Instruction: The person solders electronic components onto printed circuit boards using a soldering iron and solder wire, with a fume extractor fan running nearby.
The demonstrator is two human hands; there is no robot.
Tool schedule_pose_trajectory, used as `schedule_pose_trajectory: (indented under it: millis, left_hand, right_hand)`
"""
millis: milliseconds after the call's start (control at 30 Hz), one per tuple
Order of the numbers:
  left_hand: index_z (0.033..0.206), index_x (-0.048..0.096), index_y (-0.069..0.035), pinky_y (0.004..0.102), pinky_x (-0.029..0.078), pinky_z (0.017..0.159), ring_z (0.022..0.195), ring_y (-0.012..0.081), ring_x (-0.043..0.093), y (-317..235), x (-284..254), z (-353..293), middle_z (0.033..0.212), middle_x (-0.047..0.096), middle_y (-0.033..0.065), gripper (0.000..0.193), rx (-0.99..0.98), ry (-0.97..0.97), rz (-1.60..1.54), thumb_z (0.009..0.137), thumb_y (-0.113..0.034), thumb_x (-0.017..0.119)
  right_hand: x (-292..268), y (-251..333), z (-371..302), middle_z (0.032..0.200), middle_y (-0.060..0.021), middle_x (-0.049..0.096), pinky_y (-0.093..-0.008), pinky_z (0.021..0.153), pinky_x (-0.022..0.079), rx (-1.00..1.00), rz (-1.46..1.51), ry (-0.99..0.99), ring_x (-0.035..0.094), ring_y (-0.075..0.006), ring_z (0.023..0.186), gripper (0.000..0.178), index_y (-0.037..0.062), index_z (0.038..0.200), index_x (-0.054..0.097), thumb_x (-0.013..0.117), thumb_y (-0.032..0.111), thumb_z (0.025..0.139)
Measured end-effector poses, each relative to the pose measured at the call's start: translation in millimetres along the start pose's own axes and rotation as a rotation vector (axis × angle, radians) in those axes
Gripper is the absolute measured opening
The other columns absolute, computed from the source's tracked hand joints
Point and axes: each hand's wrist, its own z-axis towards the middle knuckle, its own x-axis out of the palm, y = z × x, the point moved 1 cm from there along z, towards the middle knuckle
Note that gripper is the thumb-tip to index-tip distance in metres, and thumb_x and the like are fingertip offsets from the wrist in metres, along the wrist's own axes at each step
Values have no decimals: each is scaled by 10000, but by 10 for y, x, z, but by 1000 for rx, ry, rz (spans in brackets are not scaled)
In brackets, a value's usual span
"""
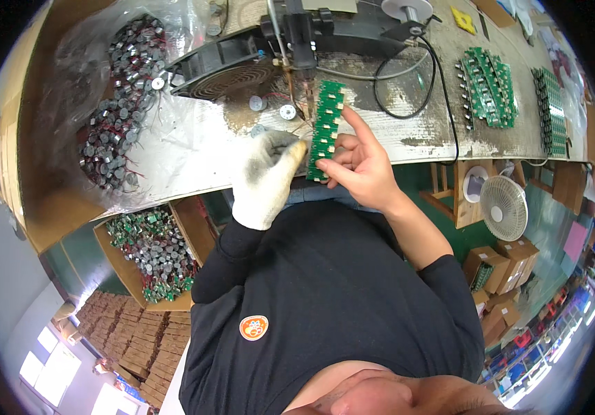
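Note:
My right hand [368,171] is bare and closed on a long green circuit board panel [328,124], its thumb on the near end and index finger stretched along the right edge. The panel stands lengthwise, small pale parts along it. My left hand [264,181] wears a white glove with dark smudges; its fingers are curled together beside the panel's left edge. Whatever they pinch is too small or hidden to make out. Small round silver motors [287,112] lie on the bench just beyond the glove, near a soldering fixture [302,48] with a thin upright rod.
A black blower fan [231,75] stands left of the fixture. Many wired motors [114,131] lie heaped on plastic at the left. More board panels [487,86] are stacked at the right, past a looped black cable [438,76]. Below left sits a carton [121,259] of wired parts.

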Motion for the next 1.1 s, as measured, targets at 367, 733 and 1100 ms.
schedule_pose_trajectory:
  millis: [367, 733, 1100]
  left_hand:
    - [1099, 574, -9, 369, 471, 876, 1027, 295, 579, 154, -501, 81, 1163, 562, 178, 402, 634, -355, 580, 721, -40, 707]
    - [950, 658, -33, 412, 515, 745, 883, 344, 630, -149, -1640, 593, 1012, 601, 193, 422, 71, -703, 1068, 762, -407, 708]
    - [690, 629, -23, 383, 506, 702, 795, 336, 625, -17, -1606, 403, 854, 613, 174, 193, 245, -559, 1006, 760, -201, 645]
  right_hand:
    - [-29, 37, 70, 946, -136, 591, -244, 524, 531, -12, -123, -131, 621, -136, 683, 783, 21, 1470, 177, 629, -71, 836]
    - [-19, 7, 119, 937, -148, 606, -231, 514, 521, -49, -104, -92, 616, -126, 649, 762, 3, 1458, 166, 605, -89, 842]
    - [-13, 5, 104, 929, -155, 594, -236, 510, 515, -50, -110, -98, 603, -127, 645, 755, -11, 1446, 160, 609, -80, 844]
